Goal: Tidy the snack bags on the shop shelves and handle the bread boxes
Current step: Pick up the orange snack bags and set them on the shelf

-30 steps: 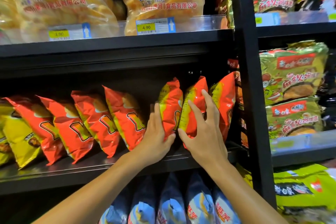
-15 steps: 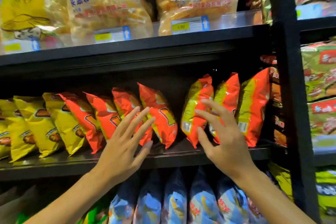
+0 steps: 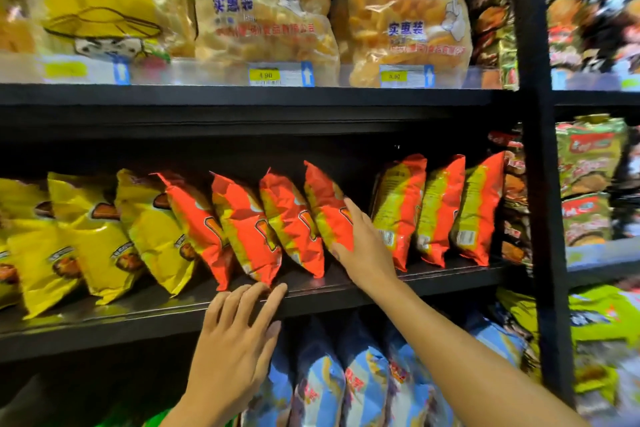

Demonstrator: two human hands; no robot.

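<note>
Right hand (image 3: pixel 363 253) fingers flat against rightmost leaning orange snack bag (image 3: pixel 327 208); left hand (image 3: pixel 235 340) spread, empty; row risks toppling

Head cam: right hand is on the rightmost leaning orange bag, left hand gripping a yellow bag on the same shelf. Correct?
Not quite. In the head view the left hand grips nothing: its fingers lie straight along the front edge of the middle shelf, below the orange bags. The right hand is on the rightmost leaning orange bag, as you said.
</note>
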